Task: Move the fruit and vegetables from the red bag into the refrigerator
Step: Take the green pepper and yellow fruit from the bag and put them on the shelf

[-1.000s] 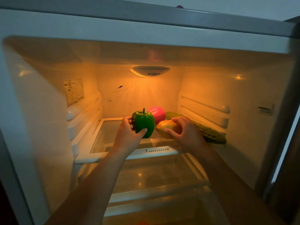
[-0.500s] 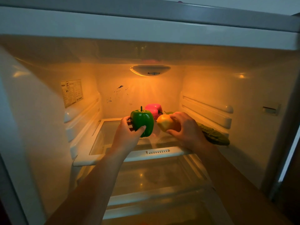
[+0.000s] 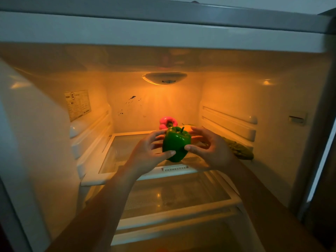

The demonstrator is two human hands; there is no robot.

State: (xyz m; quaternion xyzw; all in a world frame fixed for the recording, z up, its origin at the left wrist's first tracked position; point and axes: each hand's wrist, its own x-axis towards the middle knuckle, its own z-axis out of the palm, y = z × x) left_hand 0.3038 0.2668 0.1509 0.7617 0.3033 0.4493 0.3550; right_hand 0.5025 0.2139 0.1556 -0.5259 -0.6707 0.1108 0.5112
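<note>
Item: green bell pepper point(image 3: 176, 142), held just above the front of the refrigerator's point(image 3: 163, 30) top glass shelf point(image 3: 131, 151), ahead of a pink pepper point(image 3: 168, 122). Our left hand point(image 3: 145, 155) grips it. Our right hand point(image 3: 212, 151) has its thumb against it, but we cannot tell whether the fingers hold. We judge it light, hollow and glossy-slick: cup the broad sides, not the stem.

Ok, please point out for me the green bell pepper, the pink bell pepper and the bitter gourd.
green bell pepper point(image 3: 176, 144), head view, glossy front face.
pink bell pepper point(image 3: 168, 118), head view, upper lobe above the stem.
bitter gourd point(image 3: 238, 150), head view, bumpy skin at mid-length.
</note>
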